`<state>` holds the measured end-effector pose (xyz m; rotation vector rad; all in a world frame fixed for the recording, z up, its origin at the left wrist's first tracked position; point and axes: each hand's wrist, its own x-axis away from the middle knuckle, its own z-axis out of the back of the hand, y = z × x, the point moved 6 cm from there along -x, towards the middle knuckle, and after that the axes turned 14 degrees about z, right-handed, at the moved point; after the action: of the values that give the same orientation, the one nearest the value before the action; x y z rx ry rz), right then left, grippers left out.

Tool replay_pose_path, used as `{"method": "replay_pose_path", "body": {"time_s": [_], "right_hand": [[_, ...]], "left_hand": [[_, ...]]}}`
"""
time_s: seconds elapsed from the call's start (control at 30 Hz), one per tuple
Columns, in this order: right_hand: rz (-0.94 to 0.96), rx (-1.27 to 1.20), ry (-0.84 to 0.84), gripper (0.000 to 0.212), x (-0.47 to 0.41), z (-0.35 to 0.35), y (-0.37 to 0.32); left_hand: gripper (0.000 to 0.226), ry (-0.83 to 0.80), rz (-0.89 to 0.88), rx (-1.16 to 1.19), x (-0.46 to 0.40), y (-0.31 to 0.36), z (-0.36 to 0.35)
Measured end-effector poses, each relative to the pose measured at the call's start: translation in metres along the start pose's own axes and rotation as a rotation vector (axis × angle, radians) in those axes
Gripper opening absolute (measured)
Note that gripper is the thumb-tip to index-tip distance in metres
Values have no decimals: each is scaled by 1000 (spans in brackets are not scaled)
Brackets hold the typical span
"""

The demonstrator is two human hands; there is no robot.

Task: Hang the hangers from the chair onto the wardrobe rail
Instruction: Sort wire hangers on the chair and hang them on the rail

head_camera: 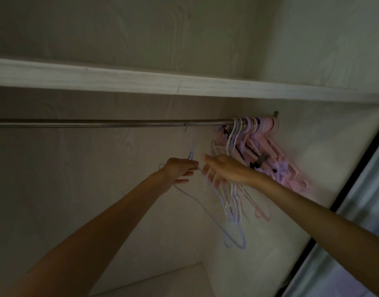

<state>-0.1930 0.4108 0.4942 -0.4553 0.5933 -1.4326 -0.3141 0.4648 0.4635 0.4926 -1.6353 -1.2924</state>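
A pale shelf point(141, 81) is running across the wardrobe from left to right. Wood-grain back panel point(98, 28) is showing above and below it. A dark door frame point(343, 196) is slanting down the right side, with a glossy door point(355, 243) lying beyond it.

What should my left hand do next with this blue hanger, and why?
Probably let go of the blue hanger and slide it right. Its hook already sits over the rail, while the left hand grips its neck, apart from the bunched hangers at the rail's right end.
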Motion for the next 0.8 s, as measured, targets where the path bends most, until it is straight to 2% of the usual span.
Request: {"method": "replay_pose_path", "body": {"time_s": [0.07,0.13,0.17,0.2,0.27,0.3,0.33,0.37,0.53,0.67,0.7,0.73,0.8], "right_hand": [[16,-118,-76,35,11,-14,4],[77,-127,30,27,16,-8,6],[87,-94,127,30,19,-2,10],[92,-66,237,33,22,8,13],[105,-41,410,37,27,23,20],[110,-24,460,38,29,29,22],[107,3,485,39,28,33,24],[99,48,499,40,26,37,26],[-20,174,397,39,8,29,38],[-73,294,298,31,6,26,40],[-48,397,312,24,4,30,34],[-9,520,371,28,0,37,26],[124,653,523,54,-13,52,8]], "left_hand": [[36,2,-29,-46,-1,10,-11],[32,3,-73,-121,-3,20,-19],[28,67,-129,-215,-3,27,-18],[25,205,-229,-381,-3,41,-15],[23,677,-539,-786,12,73,-1],[27,841,-708,-921,21,85,1],[32,930,-798,-1027,23,92,5],[36,986,-810,-1121,21,97,12],[27,1117,-793,-1219,7,98,30],[31,1090,-818,-1156,5,99,32],[32,1086,-816,-1147,4,99,32],[33,1090,-815,-1145,3,99,32],[34,1092,-811,-1128,4,99,31]]}}
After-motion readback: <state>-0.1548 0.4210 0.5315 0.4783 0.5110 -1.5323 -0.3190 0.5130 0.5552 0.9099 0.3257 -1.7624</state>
